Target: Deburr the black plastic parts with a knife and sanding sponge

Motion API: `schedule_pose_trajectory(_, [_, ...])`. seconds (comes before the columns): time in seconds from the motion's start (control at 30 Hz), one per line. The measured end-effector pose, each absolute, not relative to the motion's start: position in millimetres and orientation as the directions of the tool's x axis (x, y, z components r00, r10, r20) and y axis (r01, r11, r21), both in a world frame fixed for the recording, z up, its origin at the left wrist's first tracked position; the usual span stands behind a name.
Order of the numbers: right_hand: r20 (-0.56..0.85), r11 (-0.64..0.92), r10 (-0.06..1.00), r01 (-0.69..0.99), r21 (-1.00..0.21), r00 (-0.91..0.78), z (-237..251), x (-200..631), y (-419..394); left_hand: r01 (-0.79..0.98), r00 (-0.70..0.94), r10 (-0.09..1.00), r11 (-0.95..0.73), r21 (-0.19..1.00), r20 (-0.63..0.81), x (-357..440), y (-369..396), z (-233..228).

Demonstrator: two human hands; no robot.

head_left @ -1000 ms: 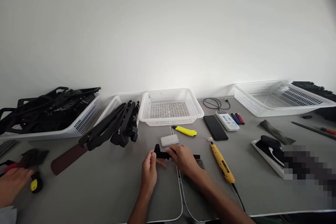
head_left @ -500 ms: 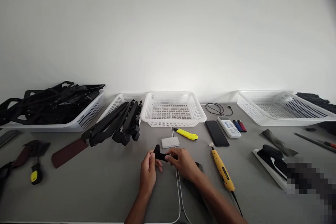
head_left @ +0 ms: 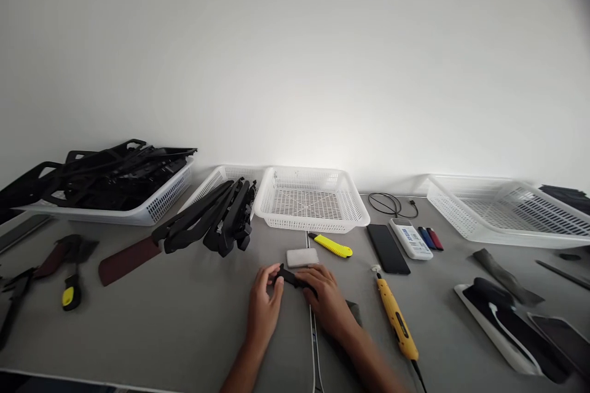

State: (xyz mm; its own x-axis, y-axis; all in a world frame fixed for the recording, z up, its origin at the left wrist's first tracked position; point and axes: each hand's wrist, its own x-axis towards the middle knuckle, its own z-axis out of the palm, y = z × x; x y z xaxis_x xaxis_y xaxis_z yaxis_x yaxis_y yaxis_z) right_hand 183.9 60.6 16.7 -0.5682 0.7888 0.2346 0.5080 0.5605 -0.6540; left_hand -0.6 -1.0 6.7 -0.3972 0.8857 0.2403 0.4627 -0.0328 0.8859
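Both of my hands hold one small black plastic part [head_left: 289, 277] low over the grey table [head_left: 184, 319], near its middle. My left hand [head_left: 264, 305] grips the part's left end with the fingers curled round it. My right hand [head_left: 325, 298] covers the right end from above. A small white block [head_left: 302, 257] lies just beyond the part. A yellow utility knife [head_left: 330, 245] lies to the right of that block. A dark flat piece [head_left: 353, 312] peeks out under my right wrist.
An empty white basket [head_left: 312, 203] stands behind the hands, with a pile of black frames [head_left: 212, 221] spilling from a basket to its left and another full basket [head_left: 110, 183] at far left. A yellow powered tool [head_left: 395, 317], phone [head_left: 388, 239], remote [head_left: 410, 237] and empty basket [head_left: 504, 210] lie right.
The view has tilted and shifted, so everything sits lower and rightward in frame. My hands have lowered the black part closer to the table. The other person's hand at far left is gone from view.
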Motion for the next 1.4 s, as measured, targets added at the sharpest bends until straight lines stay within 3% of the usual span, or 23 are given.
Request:
schedule_pose_trajectory(0.2, [0.352,0.589,0.801,0.536,-0.605,-0.484,-8.5,179.1,54.6,0.620,-0.276,0.907,-0.083,0.780,0.317,6.9,-1.8,4.5])
schedule_pose_trajectory(0.37, [0.384,0.561,0.828,0.619,-0.550,-0.409,-17.3,180.3,54.4,0.758,-0.267,0.897,-0.031,0.652,0.353,12.6,-3.8,6.5])
schedule_pose_trajectory(0.63, [0.385,0.506,0.862,0.608,-0.612,-0.331,-21.8,181.0,58.5,0.696,-0.311,0.874,-0.059,0.716,0.374,3.4,-18.9,40.2])
schedule_pose_trajectory(0.8, [0.381,0.522,0.853,0.554,-0.649,-0.357,-21.0,177.7,60.2,0.858,-0.232,0.785,-0.113,0.501,0.574,-49.8,-6.6,103.2])
schedule_pose_trajectory(0.93, [0.329,0.489,0.870,0.555,-0.673,-0.368,-12.8,177.5,59.6,0.914,-0.124,0.846,-0.106,0.392,0.519,-92.1,20.7,131.4])
schedule_pose_trajectory(1.03, [0.264,0.451,0.885,0.566,-0.690,-0.384,-5.7,177.6,58.6,0.884,-0.187,0.858,-0.067,0.464,0.479,-108.3,32.7,140.3])
schedule_pose_trajectory(1.17, [0.248,0.423,0.897,0.550,-0.720,-0.365,-0.7,176.7,58.1,0.636,-0.535,0.729,0.015,0.772,0.426,-117.9,26.3,167.7])
schedule_pose_trajectory(1.23, [0.254,0.419,0.899,0.538,-0.731,-0.356,0.0,176.1,58.3,0.404,-0.717,0.601,-0.058,0.913,0.355,-121.7,12.4,185.9])
schedule_pose_trajectory(1.3, [0.252,0.424,0.895,0.525,-0.738,-0.369,0.0,175.6,58.6,0.226,-0.829,0.465,-0.229,0.947,0.310,-125.0,-6.5,198.4])
schedule_pose_trajectory(1.4, [0.259,0.443,0.881,0.496,-0.747,-0.397,-0.4,175.2,58.6,0.035,-0.838,0.500,-0.348,0.937,0.217,-125.6,-33.7,196.0])
